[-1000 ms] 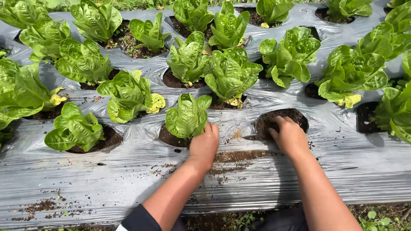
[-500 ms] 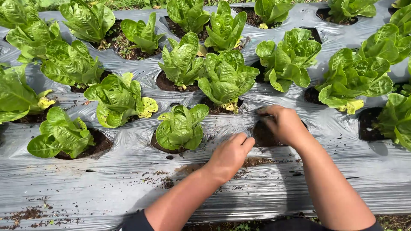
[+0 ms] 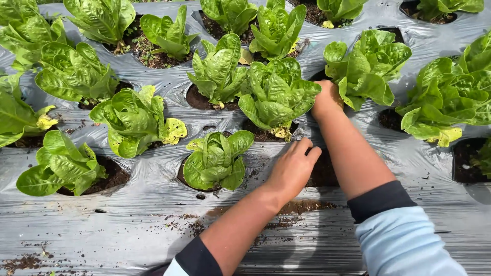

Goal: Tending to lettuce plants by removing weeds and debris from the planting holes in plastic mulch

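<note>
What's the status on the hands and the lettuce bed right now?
Left hand flat on grey plastic mulch, holding nothing. Right hand reaching between two lettuce heads, the middle one and its right neighbour; fingers hidden by leaves. Loose soil on the sheet.

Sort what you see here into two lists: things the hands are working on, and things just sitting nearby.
In hand:
left hand at the empty planting hole
right hand at the base of the middle lettuce

Nearby:
small front lettuce
right-hand lettuce
silver mulch film
spilled soil

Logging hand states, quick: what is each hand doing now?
Left hand: open, empty, resting on the plastic sheet.
Right hand: grip cannot be told, partly behind the lettuce.
</note>
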